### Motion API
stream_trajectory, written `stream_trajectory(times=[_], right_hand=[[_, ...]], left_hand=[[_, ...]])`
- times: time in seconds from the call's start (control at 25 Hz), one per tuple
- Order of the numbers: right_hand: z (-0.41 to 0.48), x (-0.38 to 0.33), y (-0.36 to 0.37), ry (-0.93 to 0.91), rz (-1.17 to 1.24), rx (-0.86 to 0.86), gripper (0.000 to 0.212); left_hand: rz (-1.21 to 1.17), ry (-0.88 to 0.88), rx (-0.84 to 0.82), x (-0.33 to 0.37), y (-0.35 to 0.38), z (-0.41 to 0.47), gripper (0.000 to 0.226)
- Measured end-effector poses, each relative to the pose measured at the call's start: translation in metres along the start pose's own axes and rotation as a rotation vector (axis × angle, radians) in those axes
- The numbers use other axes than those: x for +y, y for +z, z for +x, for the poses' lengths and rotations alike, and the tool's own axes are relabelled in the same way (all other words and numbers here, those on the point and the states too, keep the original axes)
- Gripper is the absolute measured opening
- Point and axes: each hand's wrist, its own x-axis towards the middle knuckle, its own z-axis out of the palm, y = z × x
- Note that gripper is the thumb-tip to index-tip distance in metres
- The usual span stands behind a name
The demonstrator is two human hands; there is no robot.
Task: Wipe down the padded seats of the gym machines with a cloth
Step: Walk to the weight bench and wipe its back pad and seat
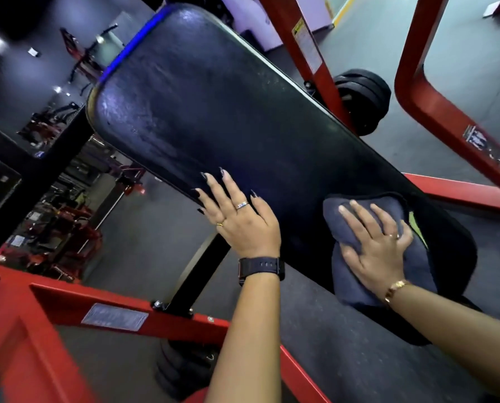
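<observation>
The padded seat [213, 117] is one long, narrow slab of glossy black vinyl with rounded corners and a faintly scuffed, streaked sheen. Its long axis runs from the near right up to the far left. The cloth [334, 210] lies bunched at the near right end of it, a soft, dark blue-grey towel with a napped surface. The right hand [379, 251] presses it flat, its fingers [356, 216] straight and slightly apart on top of the fabric, not curled round it. These fingers point up the pad, so nearly all the unwiped length lies ahead of them, toward the far left. A sliver of yellow-green shows beside the cloth; what it belongs to cannot be told.

The left hand [243, 222] rests palm-down on the pad's left edge, fingers spread and straight, holding nothing. It sits farther up the pad than the cloth, so the coming stroke probably has to pass to its right, or the hand must lift.

A watch [261, 269] and a bracelet [395, 287] circle the wrists. Around the pad stand the red steel frame [434, 106], black weight plates [362, 94] and grey rubbery floor [144, 242].
</observation>
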Motion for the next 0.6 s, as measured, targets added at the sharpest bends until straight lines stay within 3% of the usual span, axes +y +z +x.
stream_trajectory(times=[0.08, 0.28, 0.6], right_hand=[[0.035, -0.016, -0.005, -0.019, -0.01, -0.003, 0.059], [0.107, -0.053, -0.016, -0.327, -0.022, 0.047, 0.06], [-0.023, 0.026, 0.009, -0.728, -0.125, 0.035, 0.066]], left_hand=[[-0.002, 0.001, -0.03, 0.003, 0.001, -0.012, 0.059], [-0.054, -0.011, -0.036, 0.002, 0.002, -0.015, 0.056], [-0.074, -0.021, 0.02, 0.001, 0.01, -0.018, 0.052]])
